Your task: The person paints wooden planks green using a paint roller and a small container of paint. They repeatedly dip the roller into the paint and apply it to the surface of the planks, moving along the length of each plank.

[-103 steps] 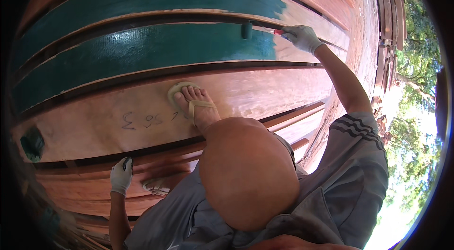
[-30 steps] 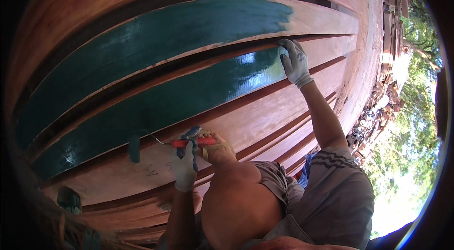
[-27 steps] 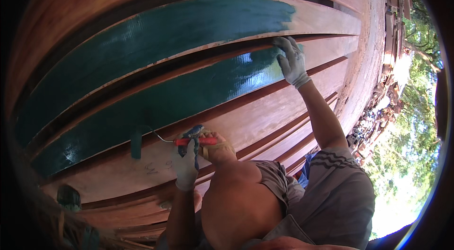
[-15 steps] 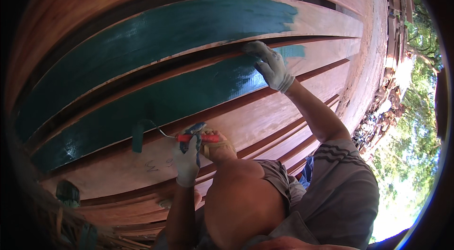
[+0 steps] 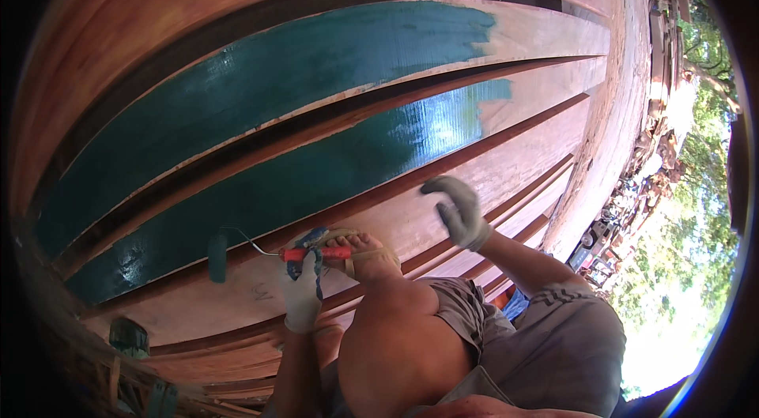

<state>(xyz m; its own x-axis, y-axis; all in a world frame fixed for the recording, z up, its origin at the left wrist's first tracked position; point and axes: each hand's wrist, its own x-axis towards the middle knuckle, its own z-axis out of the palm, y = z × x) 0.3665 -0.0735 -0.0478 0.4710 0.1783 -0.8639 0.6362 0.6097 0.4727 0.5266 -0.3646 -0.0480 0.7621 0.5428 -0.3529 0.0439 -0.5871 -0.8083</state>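
Observation:
In a white glove with green and blue stains, my left hand (image 5: pixel 302 291) is closed round the red handle of a paint roller (image 5: pixel 218 260). The roller's green sleeve hangs at the left, by the near edge of a plank (image 5: pixel 300 169) coated in wet green paint. My right hand (image 5: pixel 458 212), also gloved, has its fingers apart and holds nothing. It hovers over a bare wooden plank (image 5: pixel 427 212). Farther off lies another green-painted plank (image 5: pixel 300 62), its right end left as bare wood.
Dark gaps separate the planks. My sandalled foot (image 5: pixel 370 260) rests just beyond the roller handle. A dark container with green paint (image 5: pixel 128 337) stands at the lower left, beside scrap wood. Stacked boards, debris (image 5: pixel 609 232) and trees (image 5: pixel 700 205) lie to the right.
My right hand has come back from the near green plank's far edge to above the bare plank. My left hand and the roller have shifted slightly left and nearer.

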